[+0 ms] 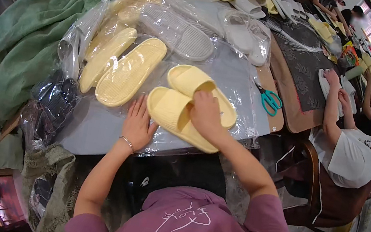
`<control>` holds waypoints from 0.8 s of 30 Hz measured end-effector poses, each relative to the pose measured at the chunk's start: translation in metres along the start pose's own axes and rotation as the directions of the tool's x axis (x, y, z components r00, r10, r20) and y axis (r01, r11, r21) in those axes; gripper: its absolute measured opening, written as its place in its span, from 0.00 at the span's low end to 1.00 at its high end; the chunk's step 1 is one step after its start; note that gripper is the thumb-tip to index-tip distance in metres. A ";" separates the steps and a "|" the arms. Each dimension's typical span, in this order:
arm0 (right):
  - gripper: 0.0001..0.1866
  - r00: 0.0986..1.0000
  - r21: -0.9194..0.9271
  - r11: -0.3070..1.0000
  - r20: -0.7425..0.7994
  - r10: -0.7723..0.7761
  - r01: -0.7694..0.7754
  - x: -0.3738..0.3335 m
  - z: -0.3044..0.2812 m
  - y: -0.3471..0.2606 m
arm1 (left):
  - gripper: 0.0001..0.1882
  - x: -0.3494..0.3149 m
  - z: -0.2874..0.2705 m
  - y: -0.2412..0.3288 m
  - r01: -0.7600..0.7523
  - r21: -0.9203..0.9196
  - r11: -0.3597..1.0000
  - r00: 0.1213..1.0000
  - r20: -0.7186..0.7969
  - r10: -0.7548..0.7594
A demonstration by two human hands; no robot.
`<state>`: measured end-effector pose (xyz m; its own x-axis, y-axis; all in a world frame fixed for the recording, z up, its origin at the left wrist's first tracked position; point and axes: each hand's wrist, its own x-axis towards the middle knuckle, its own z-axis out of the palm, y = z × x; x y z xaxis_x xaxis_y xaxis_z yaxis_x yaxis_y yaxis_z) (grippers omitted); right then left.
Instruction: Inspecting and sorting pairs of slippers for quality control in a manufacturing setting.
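A pair of pale yellow slide slippers (166,108) lies side by side near the table's front edge, soles down. My right hand (206,115) grips the pair where the two meet, its fingertips hidden between the straps. Just left of the slippers, my left hand (138,125) rests flat on the clear plastic over the grey table top (90,126), fingers stretched out and holding nothing. Beyond it, another yellow pair in a clear bag (129,71) shows its ribbed soles.
Bagged grey slippers (178,33) lie farther back, and dark bagged ones (56,96) at the left edge. Teal-handled scissors (269,102) lie at the right. Green cloth (29,40) heaps on the left. A co-worker in a white shirt (347,157) handles white slippers on the right.
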<state>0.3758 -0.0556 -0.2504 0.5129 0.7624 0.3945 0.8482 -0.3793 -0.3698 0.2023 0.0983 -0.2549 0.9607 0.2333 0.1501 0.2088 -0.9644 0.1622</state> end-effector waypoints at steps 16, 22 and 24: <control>0.17 0.963 0.185 0.970 0.191 -0.191 0.156 0.009 -0.044 0.001 | 0.31 -0.015 -0.022 -0.030 0.057 -0.153 0.987 0.998 0.027 -0.053; 0.11 0.992 0.228 0.966 0.060 0.112 -0.123 0.008 -0.071 0.079 | 0.30 -0.006 -0.053 0.019 -0.010 -0.506 0.863 0.984 -0.158 -0.081; 0.06 0.984 0.135 0.982 0.132 0.116 -0.134 0.009 -0.065 0.089 | 0.33 0.016 -0.050 0.038 -0.075 -0.420 0.904 0.982 -0.188 -0.006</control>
<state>0.4647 -0.1170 -0.2251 0.5859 0.7757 0.2346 0.7464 -0.4038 -0.5290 0.2169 0.0714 -0.1973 0.9082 0.2579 0.3296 0.0401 -0.8376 0.5449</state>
